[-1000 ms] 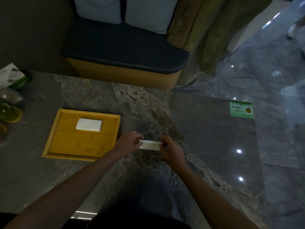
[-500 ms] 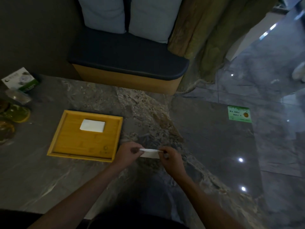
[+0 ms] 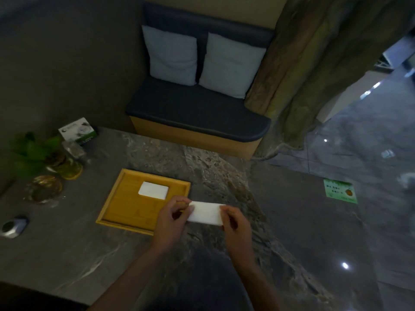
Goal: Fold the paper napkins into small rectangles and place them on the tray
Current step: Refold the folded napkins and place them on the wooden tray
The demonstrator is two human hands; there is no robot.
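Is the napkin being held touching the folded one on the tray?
Apart. The head view shows bare tray wood between the held napkin, pinched by the left hand and right hand, and the folded napkin.

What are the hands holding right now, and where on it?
A folded white napkin, pinched at its two short ends: the left hand on its left end, the right hand on its right end, beside the tray.

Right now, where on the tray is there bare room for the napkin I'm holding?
The tray is bare along its near half and left side, below and left of the folded napkin already lying there. The left hand covers its near right corner; the right hand holds the held napkin. Crowded: the table's far left, around the plant.
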